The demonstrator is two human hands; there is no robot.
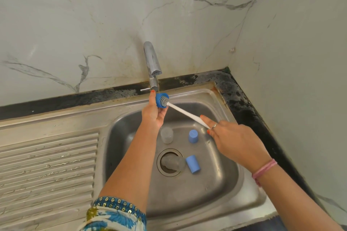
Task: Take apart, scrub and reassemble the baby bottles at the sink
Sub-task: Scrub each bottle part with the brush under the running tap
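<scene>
Head view: blue bottle collar [161, 100] pinched in left hand [153, 116] directly below tap [152, 62], bristle head of white brush [185, 113] seated inside it, handle gripped by right hand [236, 142] with forefinger laid along it. Below tap on sink [221, 184] floor: clear bottle [166, 135], two light-blue caps [193, 136] [193, 164], clear part over drain. Judged light, rigid, slippery when wet; best held across outer rim.

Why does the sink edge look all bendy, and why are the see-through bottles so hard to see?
Head view: the wide-angle lens bows the sink rim and counter edges. Head view: the clear bottle blends into the grey steel, slightly soft. Head view: soft, even light, faint shadows, mild shine on the tap.
</scene>
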